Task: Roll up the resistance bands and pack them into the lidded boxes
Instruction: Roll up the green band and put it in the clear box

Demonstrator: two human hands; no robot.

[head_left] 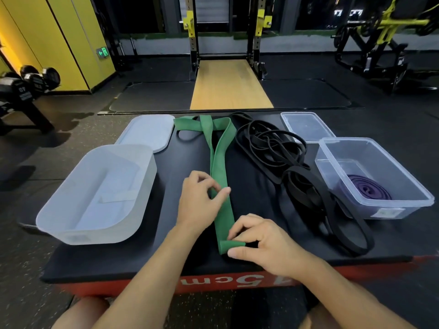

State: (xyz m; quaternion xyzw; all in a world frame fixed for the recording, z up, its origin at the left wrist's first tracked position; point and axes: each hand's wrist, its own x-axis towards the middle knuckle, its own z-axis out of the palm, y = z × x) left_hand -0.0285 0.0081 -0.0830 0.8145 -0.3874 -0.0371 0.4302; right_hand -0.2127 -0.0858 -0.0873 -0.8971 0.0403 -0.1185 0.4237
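Here the green band (219,167) lies lengthwise down the middle of the black-topped platform (118,262), its far end looped and crossed. The right hand (263,243) pinches the near end, thumb and curled fingers closed on a small first fold. Further up, the left hand (197,205) nips the band's edge between thumb and forefinger. A tangle of black bands (273,148) lies just to the right. Beyond that, a clear box (337,141) holds a rolled purple band (365,188), its lid (306,127) behind it. At left stands a frosted box (71,224) with its own lid (147,131) behind.
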